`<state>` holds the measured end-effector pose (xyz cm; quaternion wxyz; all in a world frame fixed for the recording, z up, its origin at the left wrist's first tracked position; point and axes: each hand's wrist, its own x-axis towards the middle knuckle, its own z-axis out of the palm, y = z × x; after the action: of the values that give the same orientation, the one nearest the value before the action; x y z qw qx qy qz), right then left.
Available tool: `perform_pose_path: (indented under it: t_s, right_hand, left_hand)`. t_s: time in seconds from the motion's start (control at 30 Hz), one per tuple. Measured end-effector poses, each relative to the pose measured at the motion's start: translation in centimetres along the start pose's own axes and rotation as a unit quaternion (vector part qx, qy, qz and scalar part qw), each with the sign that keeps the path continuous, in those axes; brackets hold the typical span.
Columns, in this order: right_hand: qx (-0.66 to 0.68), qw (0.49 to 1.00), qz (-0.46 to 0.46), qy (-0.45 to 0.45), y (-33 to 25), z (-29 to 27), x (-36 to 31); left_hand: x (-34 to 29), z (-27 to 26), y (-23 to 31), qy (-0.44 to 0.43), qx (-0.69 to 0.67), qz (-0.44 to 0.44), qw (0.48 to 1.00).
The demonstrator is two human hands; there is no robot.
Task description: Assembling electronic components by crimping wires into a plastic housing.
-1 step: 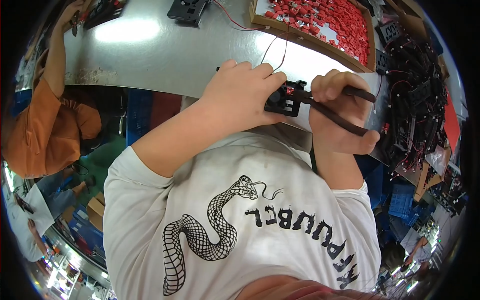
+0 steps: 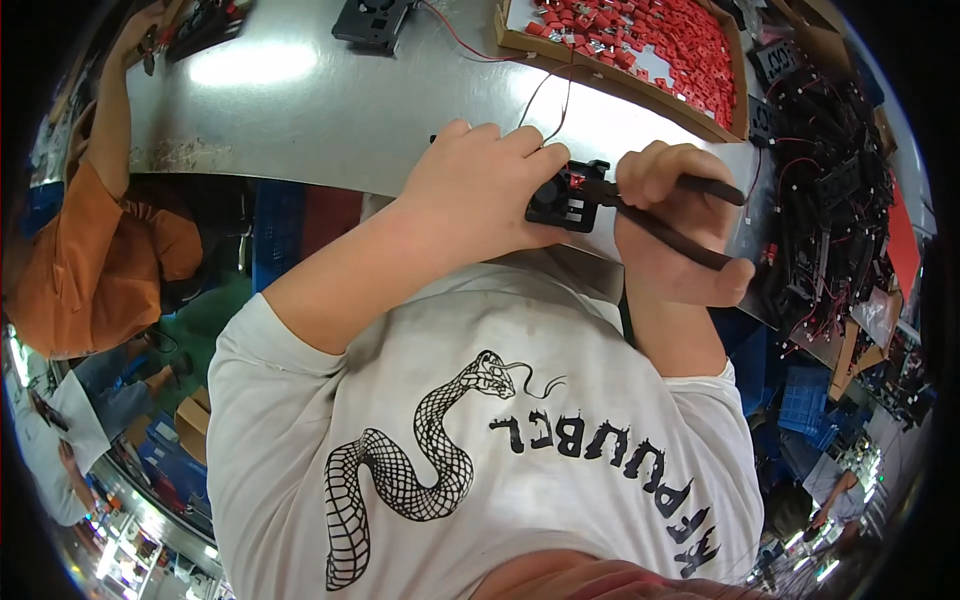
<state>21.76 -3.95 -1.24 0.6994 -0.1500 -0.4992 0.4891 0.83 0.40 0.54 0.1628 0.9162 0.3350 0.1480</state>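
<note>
My left hand is closed around a black plastic housing, holding it flat near the table's front edge. Much of the housing is hidden under that hand. My right hand grips dark-handled pliers, with the fingers on one handle and the thumb by the other. The jaws of the pliers meet the housing's right side, at a small red part set in it. Thin wires run up from the housing toward the far side.
A cardboard tray of small red parts stands at the far right. Beyond my right hand lies a heap of black housings with wires. Another black housing rests on the metal table. A co-worker in orange works at the left.
Both hands, the housing and the pliers have shifted very slightly left. The grip on each stays the same.
</note>
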Motion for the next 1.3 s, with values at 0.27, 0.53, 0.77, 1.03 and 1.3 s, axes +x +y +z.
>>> perform_pose_path:
  t_s: [0.27, 0.53, 0.77, 1.03, 1.3]
  right_hand:
    - [-0.107, 0.936, 0.221, -0.253, -1.7, 0.9, 6.1]
    - [0.082, 0.864, 0.404, -0.290, 1.4, -0.4, 8.1]
    - [0.009, 1.000, 0.019, -0.015, -3.1, 0.8, 2.8]
    - [-0.094, 0.994, 0.039, -0.051, -1.1, 1.0, 0.9]
    - [-0.098, 0.994, 0.041, -0.025, -0.8, 1.0, 0.7]
  left_hand:
    - [0.3, -0.4, -0.7, -0.036, -0.024, 0.040, 0.998]
    - [1.9, -0.6, -2.3, -0.093, -0.156, 0.084, 0.980]
    - [0.5, -0.2, 0.2, -0.051, -0.021, 0.037, 0.998]
    - [0.6, -0.3, 0.4, -0.055, -0.021, 0.009, 0.998]
    - [0.2, 0.3, 0.3, -0.030, -0.018, 0.015, 0.999]
